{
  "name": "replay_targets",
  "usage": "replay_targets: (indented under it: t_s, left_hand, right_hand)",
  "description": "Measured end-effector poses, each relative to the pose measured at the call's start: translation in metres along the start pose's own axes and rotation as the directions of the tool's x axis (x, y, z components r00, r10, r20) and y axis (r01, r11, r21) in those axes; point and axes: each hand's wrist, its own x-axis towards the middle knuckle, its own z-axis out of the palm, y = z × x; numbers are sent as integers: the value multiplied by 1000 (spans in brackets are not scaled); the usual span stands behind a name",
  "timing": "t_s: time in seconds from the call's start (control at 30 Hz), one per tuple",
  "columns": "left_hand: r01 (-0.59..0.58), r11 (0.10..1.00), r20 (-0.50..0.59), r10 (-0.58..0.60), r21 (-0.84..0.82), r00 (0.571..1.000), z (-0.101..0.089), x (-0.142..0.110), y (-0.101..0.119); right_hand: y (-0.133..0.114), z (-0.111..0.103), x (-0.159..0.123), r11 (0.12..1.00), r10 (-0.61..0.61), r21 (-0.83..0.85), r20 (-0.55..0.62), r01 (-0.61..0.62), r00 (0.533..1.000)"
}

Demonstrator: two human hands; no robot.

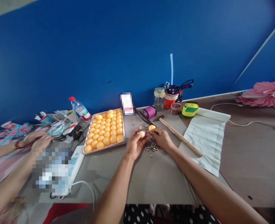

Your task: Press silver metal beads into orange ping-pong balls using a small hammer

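Note:
My left hand point(135, 142) is closed around an orange ball point(142, 134) that has small shiny silver pieces on it. Right beside it, my right hand point(162, 138) has its fingertips pinched near the ball's side; whatever is between them is too small to make out. A second orange ball point(152, 127) shows just behind my right fingers. Under and around both hands lies a scattered heap of small silver studs or beads point(153, 145) on the grey table point(114, 174).
Left of my hands sits a tray point(104, 151) filled with orange balls. A bottle point(81, 110), a power strip point(78, 160) and another person's hands point(40, 140) are farther left. To the right lie a wooden-handled hammer point(181, 137), white sheet point(204, 137), purple spool point(149, 112) and yellow-green roll point(190, 109).

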Motion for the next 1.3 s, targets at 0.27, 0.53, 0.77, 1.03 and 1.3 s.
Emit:
replay_targets:
  t_s: [0.27, 0.53, 0.77, 1.03, 1.3]
  left_hand:
    - [1, 1000, 5, -1, 2, 1000, -2, 1, -1]
    - [6, 1000, 0, -6, 6, 1000, 1, -1, 1]
    - [4, 1000, -2, -4, 8, 1000, -1, 0, 0]
    - [3, 1000, 6, -3, 15, 1000, 0, 0, 0]
    - [13, 1000, 0, -13, 22, 1000, 0, 0, 0]
  right_hand:
    - [2, -4, 2, 999, 10, 45, -69, -7, 998]
    - [12, 0, 3, 1000, 30, 3, -169, -30, 985]
    - [2, 2, 0, 929, 164, 347, -72, -130, 984]
    - [-12, -4, -6, 849, 222, 488, 15, -201, 975]
    - [-9, -1, -6, 785, 177, 580, 126, -217, 976]
